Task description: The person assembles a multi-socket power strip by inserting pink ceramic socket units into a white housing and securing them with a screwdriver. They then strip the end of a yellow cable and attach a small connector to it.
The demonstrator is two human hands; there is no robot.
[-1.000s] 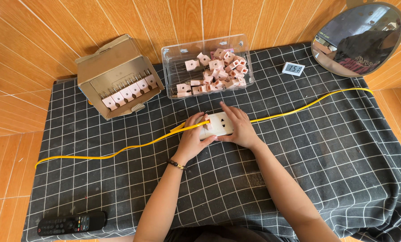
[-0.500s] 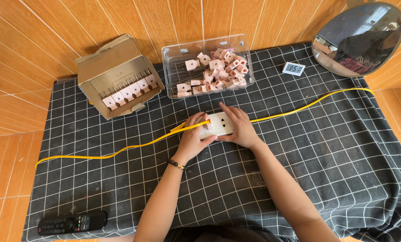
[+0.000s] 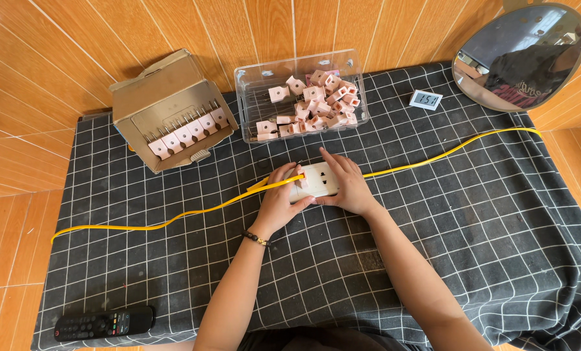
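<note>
While our left hand (image 3: pixel 278 203) and right hand (image 3: pixel 347 185) clamp together on the smooth white socket block (image 3: pixel 318 180), its flat yellow cable (image 3: pixel 173 220) crosses the checked cloth (image 3: pixel 485 214) mid-table.

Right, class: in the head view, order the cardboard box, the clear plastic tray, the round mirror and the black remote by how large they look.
1. Round mirror, cardboard box and clear plastic tray: they look alike, so no ranking among them.
2. Black remote, plainly smallest.
</note>
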